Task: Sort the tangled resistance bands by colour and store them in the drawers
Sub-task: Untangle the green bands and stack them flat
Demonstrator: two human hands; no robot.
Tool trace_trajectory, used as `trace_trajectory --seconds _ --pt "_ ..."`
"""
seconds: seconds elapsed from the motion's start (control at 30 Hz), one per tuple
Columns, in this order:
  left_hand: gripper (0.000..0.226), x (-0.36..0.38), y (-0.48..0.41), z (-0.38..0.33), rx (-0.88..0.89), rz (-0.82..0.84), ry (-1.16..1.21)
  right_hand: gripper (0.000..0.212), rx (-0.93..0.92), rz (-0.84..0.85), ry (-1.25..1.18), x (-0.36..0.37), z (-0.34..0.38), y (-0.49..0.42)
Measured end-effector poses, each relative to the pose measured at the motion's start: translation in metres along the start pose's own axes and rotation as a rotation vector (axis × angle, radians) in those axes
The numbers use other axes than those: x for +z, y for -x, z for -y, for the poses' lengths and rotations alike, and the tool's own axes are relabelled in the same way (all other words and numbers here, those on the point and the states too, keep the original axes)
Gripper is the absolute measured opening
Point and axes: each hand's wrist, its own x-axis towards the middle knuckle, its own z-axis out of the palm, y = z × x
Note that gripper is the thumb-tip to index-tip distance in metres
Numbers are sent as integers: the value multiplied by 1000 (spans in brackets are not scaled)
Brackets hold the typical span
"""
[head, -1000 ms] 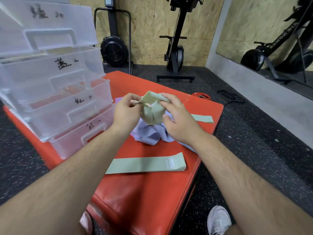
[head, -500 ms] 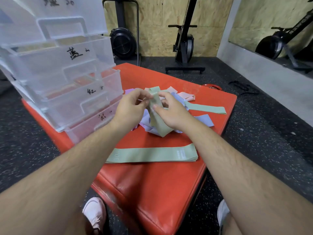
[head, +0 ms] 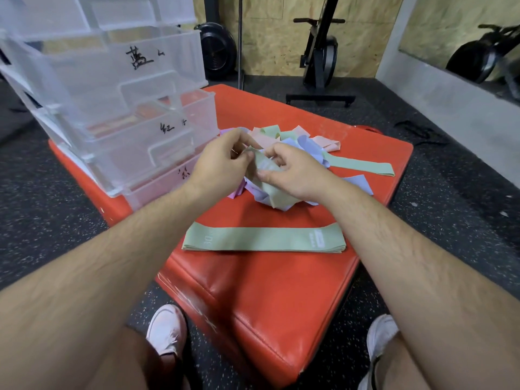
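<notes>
The held green band (head: 274, 190) sits above the middle of the red pad (head: 281, 291), suspended between both hands. The left hand (head: 222, 161) pinches the band's upper edge between thumb and curled fingers. The right hand (head: 292, 171) pinches the same band just beside that point, also between thumb and fingertips. Both grips are closed on the fabric. Below the two pinch points the band hangs down, and its lower fold touches the tangled pile (head: 298, 139). This pile of green, pink, lilac and pale blue bands lies on the pad's centre, extending toward its far edge. One green strip (head: 363, 166) runs flat from the pile toward the pad's right edge. A flat stack of green bands (head: 264, 239) lies on the pad nearer the person than the pile and apart from it, running from left to right. The clear drawer unit (head: 112, 108) stands on the pad's far left part; its drawers carry handwritten labels and are pulled out in steps. Two white shoes (head: 166, 327) rest on the speckled floor at the pad's near side.
</notes>
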Motion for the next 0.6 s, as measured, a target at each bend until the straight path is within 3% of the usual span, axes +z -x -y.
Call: trace_trajectory --seconds 0.2,0.6 --pt "10 -13 2 14 -58 -68 -19 26 60 79 141 -25 -11 11" --pt "5 -41 21 47 -217 -118 -3 22 221 120 330 -89 -43 49"
